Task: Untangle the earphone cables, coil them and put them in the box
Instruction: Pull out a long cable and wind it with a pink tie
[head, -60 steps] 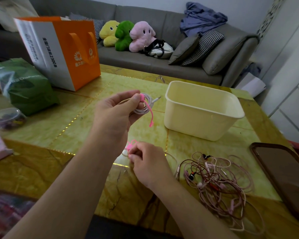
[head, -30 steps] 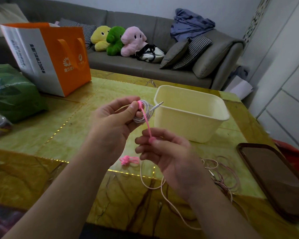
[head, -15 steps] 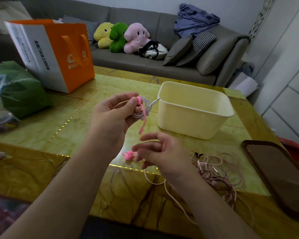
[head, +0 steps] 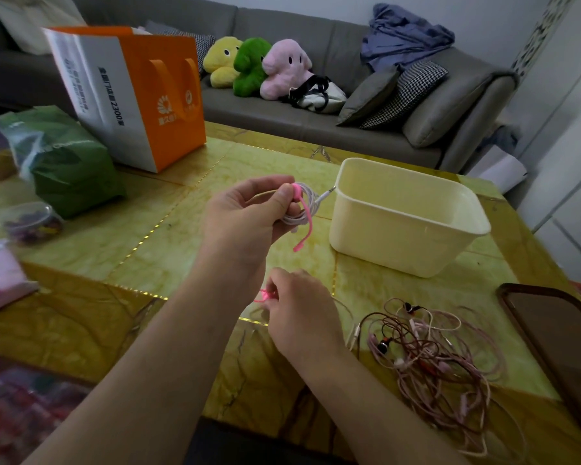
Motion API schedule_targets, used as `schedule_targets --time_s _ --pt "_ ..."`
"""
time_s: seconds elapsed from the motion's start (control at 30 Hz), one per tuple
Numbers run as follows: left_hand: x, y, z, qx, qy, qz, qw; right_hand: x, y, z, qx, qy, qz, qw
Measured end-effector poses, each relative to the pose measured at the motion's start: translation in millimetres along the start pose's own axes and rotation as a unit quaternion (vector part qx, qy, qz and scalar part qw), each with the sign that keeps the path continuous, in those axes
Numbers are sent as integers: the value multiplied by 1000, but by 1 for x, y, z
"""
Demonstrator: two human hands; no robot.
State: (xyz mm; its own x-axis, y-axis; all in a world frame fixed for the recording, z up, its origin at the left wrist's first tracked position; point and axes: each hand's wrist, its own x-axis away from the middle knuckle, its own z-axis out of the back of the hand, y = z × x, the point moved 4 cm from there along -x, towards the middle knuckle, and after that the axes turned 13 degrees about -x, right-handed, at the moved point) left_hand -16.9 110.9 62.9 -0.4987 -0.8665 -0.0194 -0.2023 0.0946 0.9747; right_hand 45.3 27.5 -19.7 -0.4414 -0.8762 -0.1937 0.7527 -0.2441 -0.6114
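A: We are holding the coiled cable (head: pixel 301 206) up in our left hand (head: pixel 245 216), thumb and fingers pinching it tight. A pink tie (head: pixel 304 223) is hanging loose from the coil, its end not fastened yet.

B: And the right hand (head: pixel 299 313)? Half a sec ago it was up near the tie.

A: Now it is going down to the table (head: pixel 182 203), fingers curled and pinching the spare pink ties (head: pixel 265 295) lying near us. Cannot tell exactly how many it is gripping.

B: So the coil is not secured, I think. We are maybe picking another tie, or moving it away.

A: Yes. The box (head: pixel 406 216) is standing to the right of the coil, a bit farther, w/ nothing visible inside. The tangled cables (head: pixel 443 357) are waiting at near right, well apart from the box. Most of the task is remaining.
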Motion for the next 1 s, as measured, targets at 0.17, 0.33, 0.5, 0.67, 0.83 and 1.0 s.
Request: schedule_targets --time_s 0.17,0.33,0.5,0.67,0.83,1.0 --pt "1 1 -1 4 -3 -1 1000 1 3 1 -28 8 6 1000" --pt "4 1 -2 -5 -10 2 1000 -1 7 1 -39 4 3 999" --pt "6 1 -4 -15 -6 1 1000 -2 6 2 -31 -13 6 999" --pt "6 0 -7 -19 -7 1 1000 0 3 3 -49 -14 6 999" --pt "7 0 -9 -16 -13 5 1000 3 5 7 -75 15 -7 997" --pt "8 2 -11 11 -26 9 1000 18 28 49 -235 62 -134 961"
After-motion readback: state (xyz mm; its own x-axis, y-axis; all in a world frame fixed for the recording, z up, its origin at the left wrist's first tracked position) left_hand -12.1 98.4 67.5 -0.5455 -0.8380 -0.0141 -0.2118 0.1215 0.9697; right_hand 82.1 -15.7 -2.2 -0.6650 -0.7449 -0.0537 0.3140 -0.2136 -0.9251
